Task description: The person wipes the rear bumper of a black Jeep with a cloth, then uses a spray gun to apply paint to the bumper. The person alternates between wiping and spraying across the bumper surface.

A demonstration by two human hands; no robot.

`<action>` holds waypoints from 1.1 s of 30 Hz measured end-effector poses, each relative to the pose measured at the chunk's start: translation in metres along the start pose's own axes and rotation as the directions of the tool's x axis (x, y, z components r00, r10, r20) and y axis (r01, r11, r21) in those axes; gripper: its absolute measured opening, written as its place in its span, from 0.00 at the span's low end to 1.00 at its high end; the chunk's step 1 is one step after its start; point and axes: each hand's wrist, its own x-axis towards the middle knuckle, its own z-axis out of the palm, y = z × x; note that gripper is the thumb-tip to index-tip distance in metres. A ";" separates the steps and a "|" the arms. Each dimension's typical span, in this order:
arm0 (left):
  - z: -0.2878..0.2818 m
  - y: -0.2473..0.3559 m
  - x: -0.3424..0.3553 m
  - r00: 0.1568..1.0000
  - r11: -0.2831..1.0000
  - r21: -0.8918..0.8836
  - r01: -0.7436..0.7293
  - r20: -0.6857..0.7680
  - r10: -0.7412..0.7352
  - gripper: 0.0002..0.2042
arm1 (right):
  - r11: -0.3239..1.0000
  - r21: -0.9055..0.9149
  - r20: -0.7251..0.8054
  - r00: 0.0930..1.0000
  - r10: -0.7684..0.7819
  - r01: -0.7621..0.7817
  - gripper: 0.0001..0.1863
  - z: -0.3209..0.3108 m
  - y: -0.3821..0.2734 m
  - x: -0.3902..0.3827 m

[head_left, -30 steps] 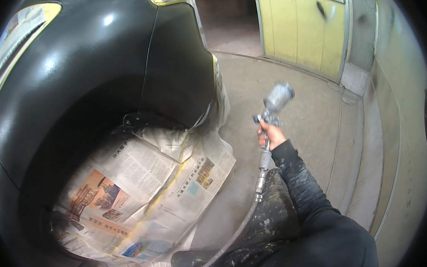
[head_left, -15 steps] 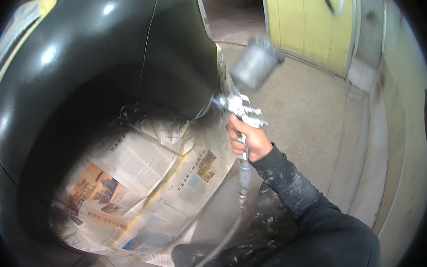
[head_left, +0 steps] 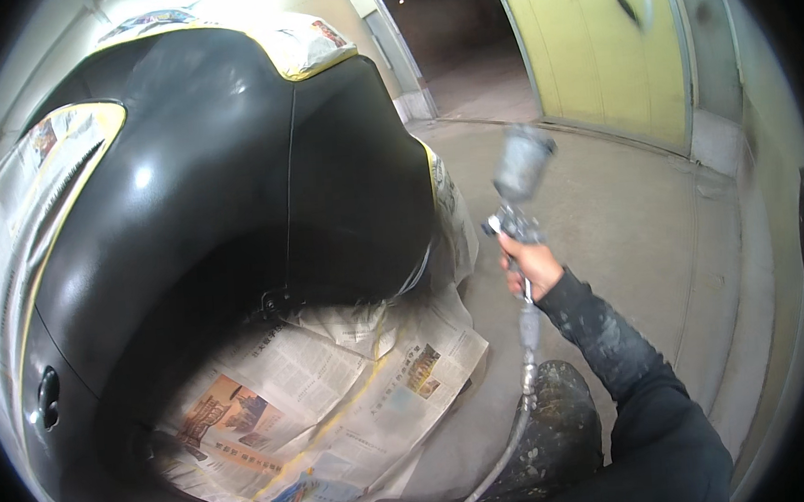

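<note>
My right hand [head_left: 528,266] is closed round the handle of a metal spray gun [head_left: 516,226], its cup upright above and slightly blurred; a hose [head_left: 511,456] runs down from it past my knee. The gun is held out right of a matte-black car body panel [head_left: 195,172], apart from it in the picture. Masking paper with yellow tape [head_left: 82,142] edges the panel. Newspaper sheets [head_left: 318,376] cover the inside of the dark wheel arch and spread below it. My left hand is not in view.
Behind stand a yellow door [head_left: 607,64] and a dark open doorway [head_left: 449,46]. A pale wall [head_left: 760,229] with a low ledge runs along my right side. The concrete floor [head_left: 613,247] lies between the car and that wall.
The gun first swung left and closer to the panel, then moved back right and away from it. The view has shifted, showing more of the car's top and masked edge.
</note>
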 end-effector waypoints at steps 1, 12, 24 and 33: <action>0.001 0.011 -0.002 1.000 1.000 0.001 -0.002 -0.006 0.002 0.14 | 0.999 -0.037 0.018 1.000 0.007 -0.007 0.15 0.026 -0.024 0.006; 0.018 0.084 -0.014 1.000 1.000 0.005 -0.001 -0.028 0.001 0.13 | 0.974 0.133 0.728 0.648 -0.223 0.186 0.14 0.185 -0.194 0.053; 0.011 0.096 0.033 0.995 0.995 0.019 -0.097 0.042 0.096 0.13 | 0.950 0.212 0.110 0.971 0.212 -0.231 0.14 -0.076 0.013 0.104; 0.003 0.119 0.054 0.987 0.987 0.051 -0.151 0.058 0.148 0.13 | 0.979 0.082 -0.323 0.924 0.203 -0.186 0.12 -0.164 0.023 0.109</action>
